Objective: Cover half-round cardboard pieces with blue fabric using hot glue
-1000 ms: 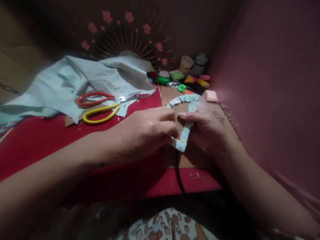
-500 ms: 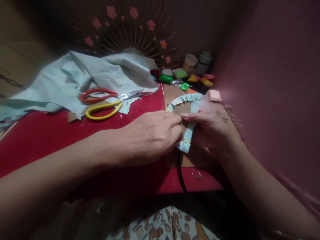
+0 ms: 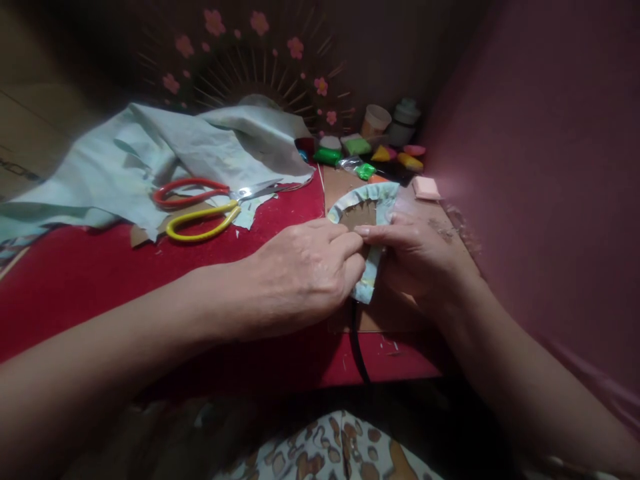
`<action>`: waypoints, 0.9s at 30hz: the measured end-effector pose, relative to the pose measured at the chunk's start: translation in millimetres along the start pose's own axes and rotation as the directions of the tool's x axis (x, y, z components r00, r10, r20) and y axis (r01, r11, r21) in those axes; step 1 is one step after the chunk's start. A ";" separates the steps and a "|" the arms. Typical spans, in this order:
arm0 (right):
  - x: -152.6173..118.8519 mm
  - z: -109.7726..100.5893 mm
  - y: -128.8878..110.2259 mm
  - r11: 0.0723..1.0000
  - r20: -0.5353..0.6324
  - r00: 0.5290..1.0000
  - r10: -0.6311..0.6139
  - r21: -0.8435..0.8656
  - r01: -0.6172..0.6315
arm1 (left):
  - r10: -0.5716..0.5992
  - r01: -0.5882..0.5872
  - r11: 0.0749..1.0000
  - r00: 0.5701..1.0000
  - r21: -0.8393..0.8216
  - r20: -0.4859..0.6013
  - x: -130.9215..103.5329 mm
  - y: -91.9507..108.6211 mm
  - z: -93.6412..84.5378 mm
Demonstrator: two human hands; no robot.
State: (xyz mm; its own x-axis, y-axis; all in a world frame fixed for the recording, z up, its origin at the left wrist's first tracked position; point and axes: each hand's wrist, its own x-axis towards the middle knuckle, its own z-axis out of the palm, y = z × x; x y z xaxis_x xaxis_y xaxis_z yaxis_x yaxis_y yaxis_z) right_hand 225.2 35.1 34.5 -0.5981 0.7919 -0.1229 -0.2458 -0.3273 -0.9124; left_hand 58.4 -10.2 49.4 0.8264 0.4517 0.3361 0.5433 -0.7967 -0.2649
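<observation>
R hand (image 3: 424, 255): clamped on cloth-edged cardbd pc (image 3: 362, 217), thumb on top
L hand (image 3: 313, 275): curled at pc's L edge; tips hidden, can't tell grip
Scissors (image 3: 242, 195): L of pc

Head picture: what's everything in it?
cloth-edged cardboard: one, brown, held
scissors: one, red and yellow, left
cloth: one, pale blue, left
fan: one, pink flowers, back
packets: several, multicoloured, back
cup: one, translucent, back
bottle: one, grey, back
block: one, pink, right
cardboard sheet: one, brown, below hands
strip: one, black, front
tabletop: one, red, middle
wall: one, pink, right
spotted fabric: one, brown and white, bottom
panel: one, tan, left
left hand, right hand: one each, middle
</observation>
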 end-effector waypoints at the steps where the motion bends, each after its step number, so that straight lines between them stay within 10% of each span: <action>1: 0.3 0.1 0.7 1.000 0.006 1.000 0.002 0.000 -0.002 | -0.012 0.013 1.000 0.999 -0.014 0.043 1.0 0.1 -2.0; 4: 1.3 -1.2 3.1 0.999 -0.018 1.000 -0.009 0.038 0.010 | -0.076 0.085 0.993 0.992 -0.088 0.105 3.1 -0.3 -7.7; 10: 0.5 -1.8 1.3 0.996 0.048 0.999 0.025 0.090 -0.030 | -0.350 0.275 0.910 0.910 -0.309 -0.222 -0.5 -4.8 -4.4; 14: -1.8 -1.1 -7.8 0.992 0.009 1.000 0.008 0.129 -0.009 | -0.612 0.455 0.784 0.680 -0.423 -0.403 -2.6 -11.8 -8.7; 18: -0.7 -8.3 -14.9 0.989 0.054 0.998 -0.029 0.145 0.021 | -0.842 0.475 0.475 0.489 -0.741 -0.226 -4.6 -21.1 -14.0; 27: 3.9 -14.9 -14.1 0.954 -0.031 0.996 -0.078 0.288 0.083 | -0.659 0.393 -0.062 0.674 -0.918 0.333 -1.9 -10.0 -6.6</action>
State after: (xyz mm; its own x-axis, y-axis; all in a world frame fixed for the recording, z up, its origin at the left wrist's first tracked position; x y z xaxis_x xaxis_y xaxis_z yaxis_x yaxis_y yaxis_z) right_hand 237.7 50.5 41.0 -0.5532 0.8306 -0.0639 -0.5039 -0.3947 -0.7683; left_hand 50.4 -5.8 57.4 0.2482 0.9635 0.1003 0.1548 -0.1417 0.9777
